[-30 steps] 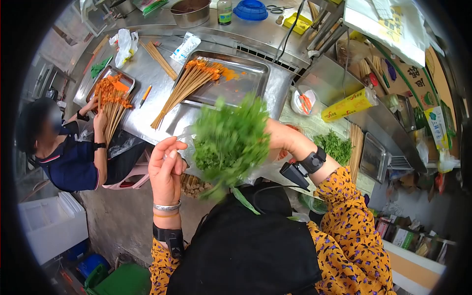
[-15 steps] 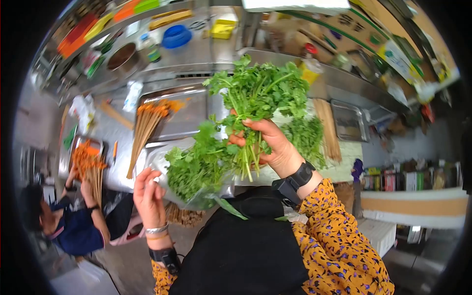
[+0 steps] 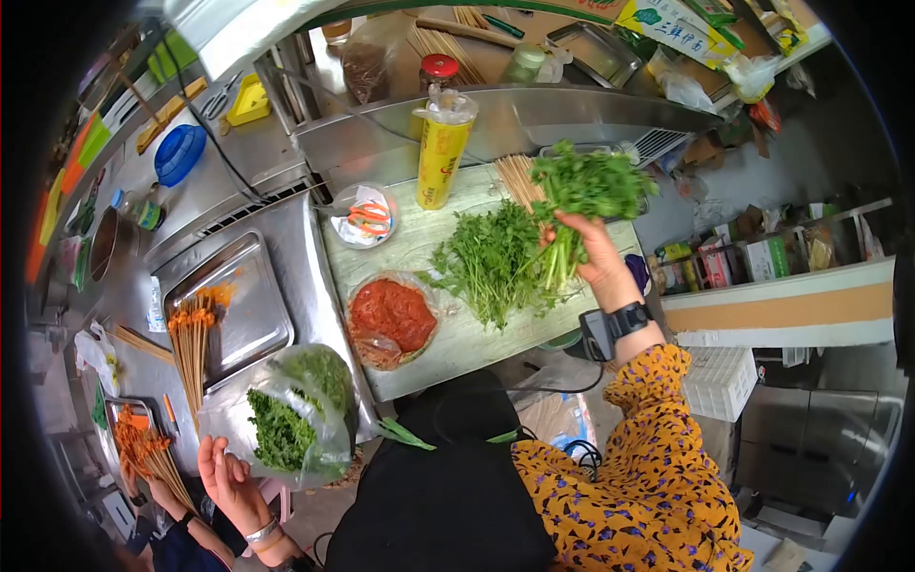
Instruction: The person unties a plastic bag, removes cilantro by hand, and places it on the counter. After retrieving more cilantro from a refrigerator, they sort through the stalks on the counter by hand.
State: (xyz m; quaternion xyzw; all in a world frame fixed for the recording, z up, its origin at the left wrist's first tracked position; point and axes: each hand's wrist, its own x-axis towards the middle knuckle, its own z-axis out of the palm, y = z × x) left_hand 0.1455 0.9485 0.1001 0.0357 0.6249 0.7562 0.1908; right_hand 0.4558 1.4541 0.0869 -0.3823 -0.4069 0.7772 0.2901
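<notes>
My right hand (image 3: 602, 259) is wrapped round the stems of a bunch of cilantro (image 3: 596, 186), its leafy tops pointing away from me. Just left of it, a loose pile of cilantro (image 3: 491, 262) lies on the pale green board (image 3: 400, 377). My left hand (image 3: 233, 481) is held low on the left, fingers loosely bent and apart, with nothing in them. Beside its fingertips stands a clear plastic bag (image 3: 329, 448) with more leafy greens (image 3: 281, 429) inside.
A bag of red minced paste (image 3: 391, 316), a bowl with orange-handled scissors (image 3: 370, 217) and a yellow cling-film box (image 3: 444, 153) stand on the board. Left are a steel tray (image 3: 272, 296) and skewers (image 3: 191, 357). Another person's hands (image 3: 157, 486) hold skewers at lower left.
My right hand has carried the cilantro bunch to the right, away from the plastic bag and over the board. My view has turned right; my left hand stays near the bag.
</notes>
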